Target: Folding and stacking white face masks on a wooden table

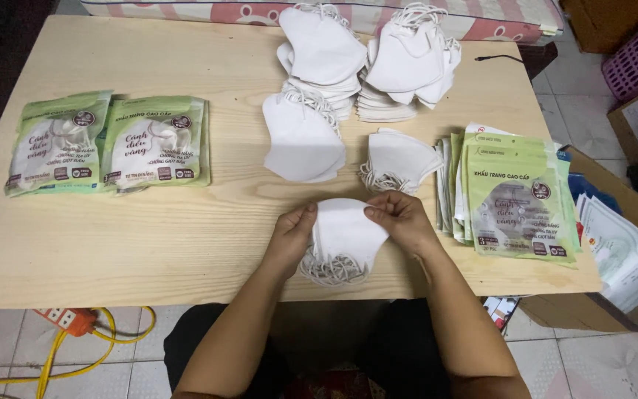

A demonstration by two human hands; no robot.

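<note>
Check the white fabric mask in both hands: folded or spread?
Folded: the white fabric mask lies flat, halves together, ear loops bunched below.

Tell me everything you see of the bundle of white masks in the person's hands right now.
The bundle of white masks is a small stack of folded, soft fabric-looking face masks, plain white, with thin white ear loops bunched in a tangle at its near end. It lies low over the near edge of the wooden table, fold pointing away from the person. The left hand pinches its left edge and the right hand its upper right corner. It looks clean and unpackaged; whether it rests on the table is unclear.
</note>
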